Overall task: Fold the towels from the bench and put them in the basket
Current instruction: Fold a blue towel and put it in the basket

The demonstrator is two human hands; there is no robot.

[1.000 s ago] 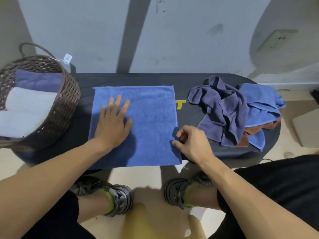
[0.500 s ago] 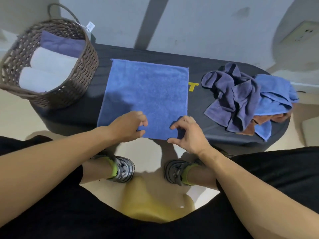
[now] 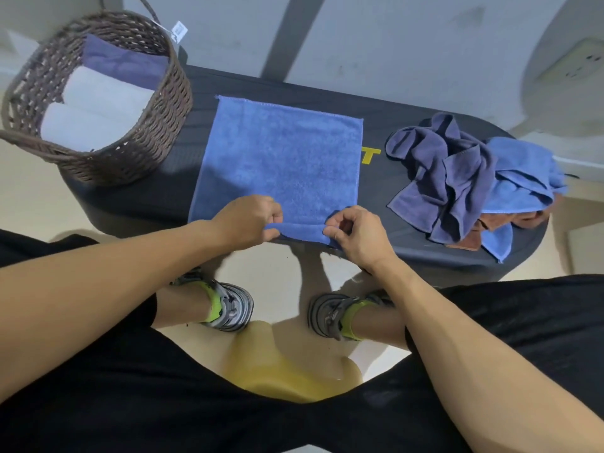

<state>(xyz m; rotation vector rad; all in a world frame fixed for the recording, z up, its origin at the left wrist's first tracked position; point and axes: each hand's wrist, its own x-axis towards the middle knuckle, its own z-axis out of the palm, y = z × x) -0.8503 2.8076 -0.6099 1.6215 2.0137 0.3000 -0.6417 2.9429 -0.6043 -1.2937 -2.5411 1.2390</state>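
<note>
Both hands have come in along the near hem of the blue towel (image 3: 284,165) since half a second ago, and that hem now stands rolled up into a small ridge between them, where earlier it lay flat. At the near edge of the desk (image 3: 209,83), the left hand (image 3: 248,225) pinches the rolled hem with thumb and curled fingers, and the right hand (image 3: 356,237) pinches the same hem just beside it, close to the towel's near right corner. Below the near edge, two feet in grey sandals (image 3: 228,305) stand on the pale floor.

Beyond the hands, the blue towel lies spread flat across the middle of the desk, its far hem straight and close to the far edge. Toward the right end lies the pile of unfolded towels (image 3: 457,178), crumpled: a dark purple-blue one on top, a lighter blue one beside it, a brown one underneath. At the left end stands the wicker basket (image 3: 130,152), holding two white rolled towels (image 3: 98,103) and a folded purple-blue towel (image 3: 121,62) behind them. A tag (image 3: 179,27) hangs from its handle.
</note>
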